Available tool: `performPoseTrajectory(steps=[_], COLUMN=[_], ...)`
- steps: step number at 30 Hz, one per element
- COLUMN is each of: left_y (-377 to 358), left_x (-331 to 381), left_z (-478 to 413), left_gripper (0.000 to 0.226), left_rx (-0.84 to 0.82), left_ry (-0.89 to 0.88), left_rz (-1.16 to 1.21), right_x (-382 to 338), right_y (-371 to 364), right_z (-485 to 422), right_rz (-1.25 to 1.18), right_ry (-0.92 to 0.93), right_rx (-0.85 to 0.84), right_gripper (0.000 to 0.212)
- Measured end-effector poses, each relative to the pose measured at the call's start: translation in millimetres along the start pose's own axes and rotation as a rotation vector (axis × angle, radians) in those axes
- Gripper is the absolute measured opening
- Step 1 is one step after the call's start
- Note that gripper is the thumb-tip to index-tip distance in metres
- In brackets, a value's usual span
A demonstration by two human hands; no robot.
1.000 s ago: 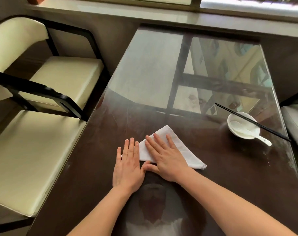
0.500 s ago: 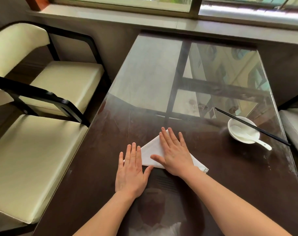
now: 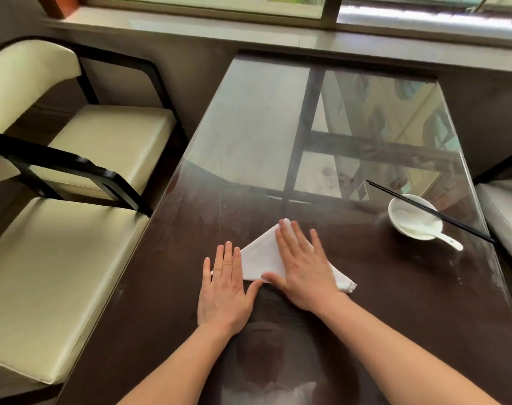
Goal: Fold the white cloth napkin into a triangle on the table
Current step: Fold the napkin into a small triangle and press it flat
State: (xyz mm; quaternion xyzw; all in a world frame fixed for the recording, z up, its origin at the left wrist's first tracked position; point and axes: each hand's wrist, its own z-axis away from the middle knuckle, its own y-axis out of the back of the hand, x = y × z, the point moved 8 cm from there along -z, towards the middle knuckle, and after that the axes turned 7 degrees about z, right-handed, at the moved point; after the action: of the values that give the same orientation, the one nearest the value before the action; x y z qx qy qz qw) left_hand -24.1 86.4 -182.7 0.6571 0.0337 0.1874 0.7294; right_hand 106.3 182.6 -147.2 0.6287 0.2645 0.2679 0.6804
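Head view. A dark table (image 3: pixel 395 302) with a glossy, reflective top runs from the near edge to a window sill at the far end. The white cloth napkin (image 3: pixel 262 255) lies flat on the near-centre of the table, already folded to a triangle: one point aims far, at about the table's middle line, and another point shows at the near right, beyond the right wrist.

The left hand (image 3: pixel 224 290) lies palm down, fingers straight and close together, none curled around anything. Its fingertips cover the napkin's left corner, and the palm rests on the bare table just near of the cloth. The right hand (image 3: pixel 303 267) lies flat on the napkin itself, fingers extended and slightly fanned, reaching almost to the far point. The thumb is stretched left along the napkin's near edge, close to the left thumb. Neither hand grips the cloth; both press on it from above with open palms.

Containers: one white bowl (image 3: pixel 395 217) stands at the right side of the table, well apart from the napkin. Inside it rests a white spoon (image 3: pixel 424 229), its scoop in the bowl and its handle projecting over the near-right rim onto the table. A pair of black chopsticks (image 3: pixel 409 201) lies across the bowl's rim, running from far left to near right. No other contents are discernible in the bowl.

Two cream-cushioned chairs (image 3: pixel 59 258) with black frames stand along the table's left side.
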Motion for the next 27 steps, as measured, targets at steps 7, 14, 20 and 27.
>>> performPoseTrajectory(steps=[7,14,20,27], left_y=[-2.1,1.2,2.7,14.7], left_x=[-1.3,2.5,1.4,27.3], left_z=[0.6,1.6,2.5,5.0], left_gripper=[0.087,0.084,0.083,0.083], left_rx=[-0.012,-0.012,-0.010,0.027], left_ry=[0.000,0.008,0.006,-0.105], left_rz=[-0.041,-0.034,-0.016,0.024], right_x=[-30.7,28.3,67.2,71.4], right_y=[-27.3,-25.7,-30.2,-26.0], right_z=[33.9,58.1,85.1,89.7], right_rz=[0.016,0.046,0.052,0.052], right_ry=[0.149,-0.038,-0.180,-0.205], right_rx=[-0.080,-0.128,-0.145,-0.130], right_gripper=[0.101,0.104,0.102,0.104])
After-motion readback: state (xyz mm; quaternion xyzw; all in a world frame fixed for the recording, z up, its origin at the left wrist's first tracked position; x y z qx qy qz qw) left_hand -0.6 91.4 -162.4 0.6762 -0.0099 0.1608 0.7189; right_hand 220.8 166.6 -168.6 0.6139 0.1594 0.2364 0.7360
